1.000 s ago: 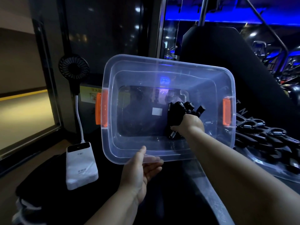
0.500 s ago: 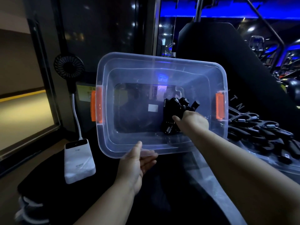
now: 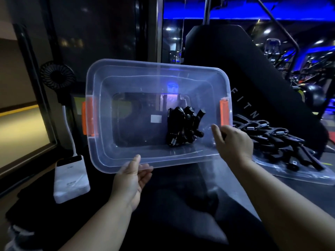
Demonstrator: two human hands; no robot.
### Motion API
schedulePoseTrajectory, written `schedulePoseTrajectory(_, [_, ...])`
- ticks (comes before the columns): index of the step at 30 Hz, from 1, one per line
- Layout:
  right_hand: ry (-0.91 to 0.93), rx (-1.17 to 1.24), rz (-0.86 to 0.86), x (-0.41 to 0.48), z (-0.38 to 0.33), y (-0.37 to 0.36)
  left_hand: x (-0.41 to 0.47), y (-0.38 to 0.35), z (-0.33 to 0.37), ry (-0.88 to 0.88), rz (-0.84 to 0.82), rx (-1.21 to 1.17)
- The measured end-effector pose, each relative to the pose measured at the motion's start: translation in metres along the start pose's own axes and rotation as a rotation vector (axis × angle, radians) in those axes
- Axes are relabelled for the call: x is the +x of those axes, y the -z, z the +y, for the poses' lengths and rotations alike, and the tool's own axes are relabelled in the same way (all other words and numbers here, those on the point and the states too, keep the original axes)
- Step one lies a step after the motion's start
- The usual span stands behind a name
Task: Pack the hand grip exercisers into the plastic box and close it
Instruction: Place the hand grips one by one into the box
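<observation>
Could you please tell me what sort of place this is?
Most likely a gym: exercise machines stand under blue light behind, a black pad reads "FITN", and hand grip exercisers lie piled at right.

Inventory, from where I sit:

1. Small black fan (image 3: 57,77) with a round grille, upright at my far left on a white bendable stalk (image 3: 67,124).
2. White power bank (image 3: 71,180), lying flat at my lower left on a black cloth (image 3: 32,205). The stalk runs down to its far end.
3. Yellow label (image 3: 78,105) on the dark wall just behind the stalk; print too blurred to read.
4. Large black padded panel (image 3: 235,57), ahead and to my right, with white letters "FITN" (image 3: 248,107) down its edge.
5. Dark ball (image 3: 314,96), far right.
6. Gym machines (image 3: 272,48) under blue light, background.
</observation>
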State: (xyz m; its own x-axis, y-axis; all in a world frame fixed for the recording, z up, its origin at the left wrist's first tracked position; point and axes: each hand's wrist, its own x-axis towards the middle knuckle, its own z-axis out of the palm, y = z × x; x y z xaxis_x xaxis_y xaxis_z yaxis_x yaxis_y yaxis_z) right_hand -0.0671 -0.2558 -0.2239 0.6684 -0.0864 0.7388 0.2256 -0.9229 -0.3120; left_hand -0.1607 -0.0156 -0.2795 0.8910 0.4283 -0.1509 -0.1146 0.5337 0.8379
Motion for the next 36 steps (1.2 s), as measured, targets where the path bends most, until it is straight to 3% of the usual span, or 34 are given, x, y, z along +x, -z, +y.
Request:
schedulePoseTrajectory(4, [-0.191, 0.024, -0.002, -0.01, 0.061, 0.004, 0.004, 0.001, -0.004, -0.022, 0.009, 0.014])
schedulePoseTrajectory(9, [-0.374, -0.037, -0.153, -0.014, 0.127, -0.012, 0.005, 0.002, -0.005, -0.053, -0.002, 0.018])
schedulePoseTrajectory(13, [-0.408, 0.02, -0.205, -0.013, 0.135, -0.022, 0.007, 0.002, -0.007, -0.069, 0.002, 0.023])
schedulePoseTrajectory(19, [-0.308, -0.122, -0.392, -0.008, 0.118, -0.036, 0.01, 0.002, -0.009, -0.084, 0.008, 0.014])
schedulePoseTrajectory(24, [-0.403, -0.219, -0.598, 0.011, 0.102, -0.048, 0.012, 0.002, -0.011, -0.088, 0.019, 0.005])
schedulePoseTrajectory(36, [-0.381, -0.248, -0.568, 0.011, 0.103, -0.044, 0.01, 0.002, -0.01, -0.086, 0.01, 0.0])
